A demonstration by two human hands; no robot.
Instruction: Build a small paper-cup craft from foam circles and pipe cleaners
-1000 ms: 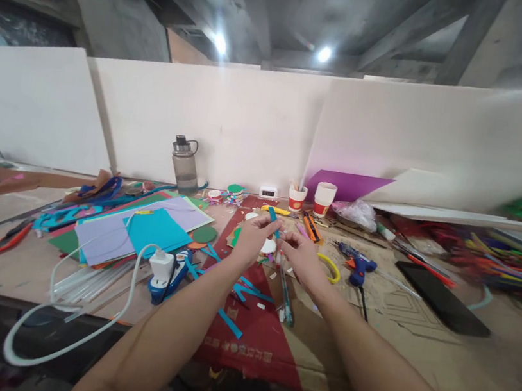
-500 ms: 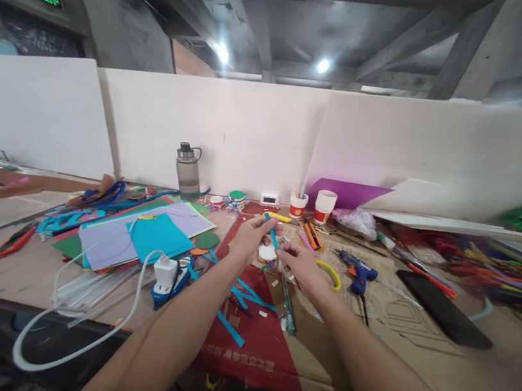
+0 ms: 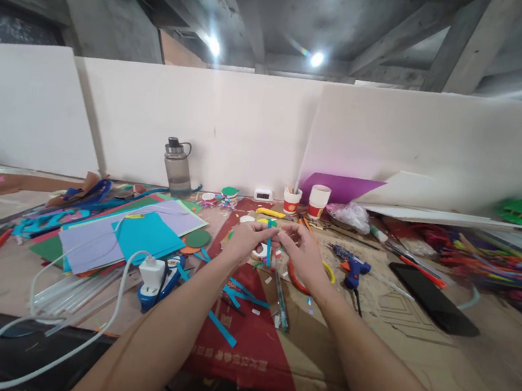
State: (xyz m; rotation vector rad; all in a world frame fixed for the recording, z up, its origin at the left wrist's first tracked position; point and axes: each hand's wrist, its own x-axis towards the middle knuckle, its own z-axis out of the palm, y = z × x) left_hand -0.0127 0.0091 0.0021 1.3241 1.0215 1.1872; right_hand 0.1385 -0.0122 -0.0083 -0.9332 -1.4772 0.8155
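A narrow blue paper strip hangs between my two hands above the cardboard. My left hand pinches it near its upper end. The fingertips of my right hand are closed at the same strip, close to the left fingertips. Just below and behind my fingers lies a white round piece, partly covered by the hands. More blue strips lie loose on the red part of the cardboard, and a pen-like tool rests to their right.
Blue and lilac paper sheets lie left, by a white plug with its cable. A glue gun and a black phone lie right. A bottle, paper cups and a small clock stand behind.
My hands have come closer together at the upper part of the strip, which now hangs nearly straight down. The view has turned slightly to the right.
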